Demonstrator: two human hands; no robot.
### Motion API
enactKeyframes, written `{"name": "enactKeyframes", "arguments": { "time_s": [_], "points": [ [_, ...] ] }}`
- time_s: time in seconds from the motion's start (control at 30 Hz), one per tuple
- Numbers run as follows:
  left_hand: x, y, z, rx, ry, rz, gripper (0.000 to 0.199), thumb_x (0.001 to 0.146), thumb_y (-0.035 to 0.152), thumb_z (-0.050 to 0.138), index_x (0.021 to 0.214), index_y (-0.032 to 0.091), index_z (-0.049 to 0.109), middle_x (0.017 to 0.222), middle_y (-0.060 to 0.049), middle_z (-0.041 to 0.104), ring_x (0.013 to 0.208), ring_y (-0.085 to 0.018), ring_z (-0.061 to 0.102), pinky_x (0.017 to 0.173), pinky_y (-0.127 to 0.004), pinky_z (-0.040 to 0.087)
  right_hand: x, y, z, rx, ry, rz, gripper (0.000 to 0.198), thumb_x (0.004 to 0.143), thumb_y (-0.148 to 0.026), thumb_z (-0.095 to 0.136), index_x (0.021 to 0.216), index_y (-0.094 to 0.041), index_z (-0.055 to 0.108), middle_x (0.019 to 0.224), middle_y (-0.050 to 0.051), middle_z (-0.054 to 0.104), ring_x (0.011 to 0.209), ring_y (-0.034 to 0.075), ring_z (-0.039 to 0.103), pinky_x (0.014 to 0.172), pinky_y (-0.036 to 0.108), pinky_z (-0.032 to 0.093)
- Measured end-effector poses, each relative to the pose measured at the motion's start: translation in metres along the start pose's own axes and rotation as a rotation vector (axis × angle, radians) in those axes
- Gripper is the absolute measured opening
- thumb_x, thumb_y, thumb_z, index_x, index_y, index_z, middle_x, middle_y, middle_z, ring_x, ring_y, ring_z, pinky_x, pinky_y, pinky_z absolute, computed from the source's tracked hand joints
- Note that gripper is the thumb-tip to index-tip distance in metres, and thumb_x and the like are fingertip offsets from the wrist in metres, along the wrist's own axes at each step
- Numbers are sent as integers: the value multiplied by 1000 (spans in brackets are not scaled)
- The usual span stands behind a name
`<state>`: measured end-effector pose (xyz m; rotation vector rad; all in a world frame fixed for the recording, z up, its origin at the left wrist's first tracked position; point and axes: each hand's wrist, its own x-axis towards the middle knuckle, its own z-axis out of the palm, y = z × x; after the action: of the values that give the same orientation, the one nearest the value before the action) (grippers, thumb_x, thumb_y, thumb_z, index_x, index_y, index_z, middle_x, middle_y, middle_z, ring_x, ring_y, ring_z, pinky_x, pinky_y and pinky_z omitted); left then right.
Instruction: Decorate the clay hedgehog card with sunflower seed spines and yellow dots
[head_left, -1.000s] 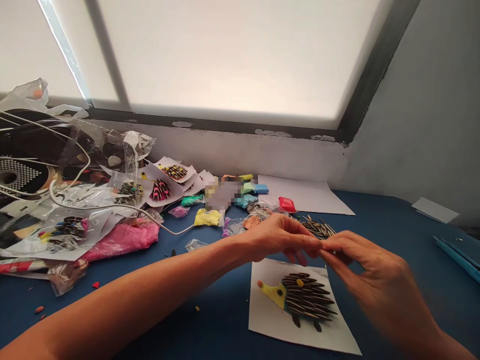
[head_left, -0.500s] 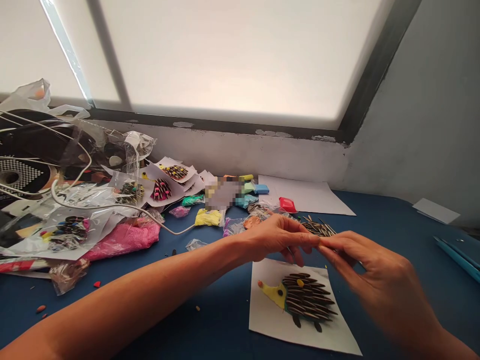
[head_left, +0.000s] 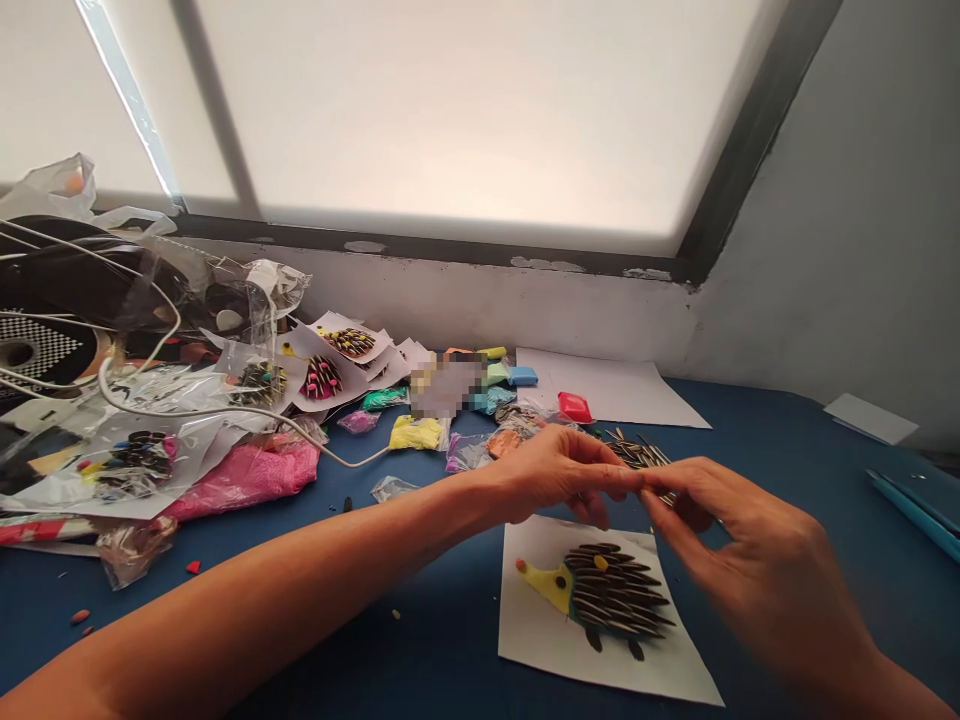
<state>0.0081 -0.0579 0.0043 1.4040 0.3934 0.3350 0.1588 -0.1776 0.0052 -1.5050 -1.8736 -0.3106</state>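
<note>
Above the far edge of a white card, my left hand (head_left: 570,470) and my right hand (head_left: 739,525) meet fingertip to fingertip, both pinched. Whatever sits between the fingertips is too small to make out. Below them on the card (head_left: 540,655) lies a hedgehog (head_left: 619,595) with spines of dark striped sunflower seeds. Its face (head_left: 547,588) is yellow clay with a dark eye and an orange nose, and one yellow bit (head_left: 601,563) sits among the spines. Just behind my hands is a pile of sunflower seeds (head_left: 637,450), partly covered by my fingers.
Clay packets, including a yellow one (head_left: 415,433) and a red one (head_left: 574,407), lie toward the wall. Finished hedgehog cards (head_left: 349,345), plastic bags and a white cable (head_left: 225,410) crowd the left. White paper (head_left: 622,390) lies at the back; a blue folder (head_left: 915,520) is at right.
Both hands stay pinched together above the card, with only a slight shift of the right fingers. The hedgehog looks the same.
</note>
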Motion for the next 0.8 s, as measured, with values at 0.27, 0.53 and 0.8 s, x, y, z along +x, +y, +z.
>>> {"name": "enactKeyframes", "arguments": {
  "time_s": [0.27, 0.53, 0.8],
  "points": [
    [-3, -6, 19, 119, 186, 91, 21, 86, 32, 64, 80, 11, 66, 59, 2, 57, 54, -8, 56, 59, -21, 44, 1, 0, 4, -2, 20, 103, 22, 90, -34, 54, 80, -23, 70, 67, -1, 66, 51, 13, 58, 51, 27, 46],
    [-3, -9, 20, 165, 204, 96, 25, 87, 35, 61, 86, 11, 66, 54, 2, 55, 55, -10, 57, 58, -21, 46, 4, -1, -2, 92, -52, 183, 22, 89, -37, 56, 85, -23, 72, 72, -1, 71, 54, 14, 61, 51, 26, 48],
    [-2, -15, 24, 569, 289, 300, 17, 85, 25, 55, 76, 14, 63, 68, -2, 60, 64, -12, 56, 59, -23, 41, -2, -6, 6, -36, -12, 194, 20, 84, -31, 54, 66, -24, 60, 56, -3, 60, 47, 13, 55, 48, 26, 41]
  ]
}}
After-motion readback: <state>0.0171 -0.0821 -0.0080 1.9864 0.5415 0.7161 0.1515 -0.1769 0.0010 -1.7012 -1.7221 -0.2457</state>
